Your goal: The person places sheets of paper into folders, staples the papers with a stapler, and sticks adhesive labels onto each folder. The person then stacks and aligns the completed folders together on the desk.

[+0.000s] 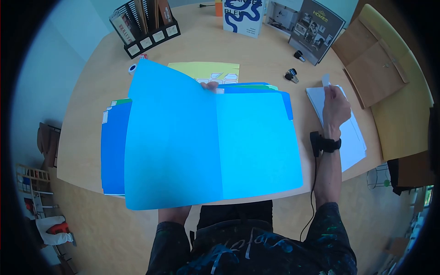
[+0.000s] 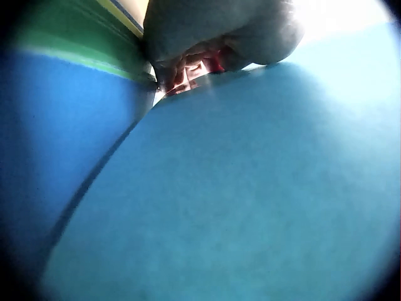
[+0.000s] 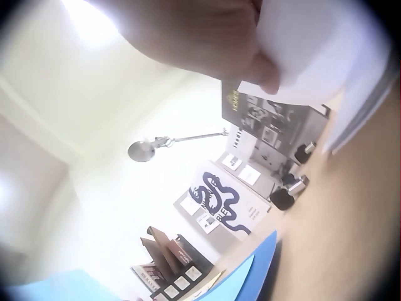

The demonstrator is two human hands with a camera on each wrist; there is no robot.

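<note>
"How did the hands stand?"

"The left hand [image 1: 210, 86] pinched the top edge of the light-blue folder [image 1: 197, 142] near its fold; the left panel hid most of that hand. The right hand [image 1: 337, 107] pinched a corner of a white sheet [image 1: 326, 79] above the paper stack [image 1: 354, 143], at three o'clock from the folder."

"And the folder itself?"

"It lay spread open at the centre, its left panel raised, its right one over other folders."

"How would it have handled?"

"Light, by the look of it: thin card, stiff enough to keep a panel up, yet likely to bow along a free edge. The top edge by the fold seemed the steadiest hold. The sheet looked limp and easily creased, so a corner pinch suited it."

"What stood around them?"

"Dark-blue folders [image 1: 114, 149] showed at nine o'clock, and a pale-green sheet [image 1: 197, 70], partly covered, at twelve. Farther out came a black rack [image 1: 152, 41] at eleven, a white book [image 1: 243, 20] just past twelve, a dark book [image 1: 316, 30] between one and two, and brown cases [image 1: 382, 68] at two."

"Anything in the way?"

"The raised panel screened the left hand, and a black cable [image 1: 313, 192] hung from the right wristband [image 1: 331, 145] between folder and stack, where it could have snagged."
</note>
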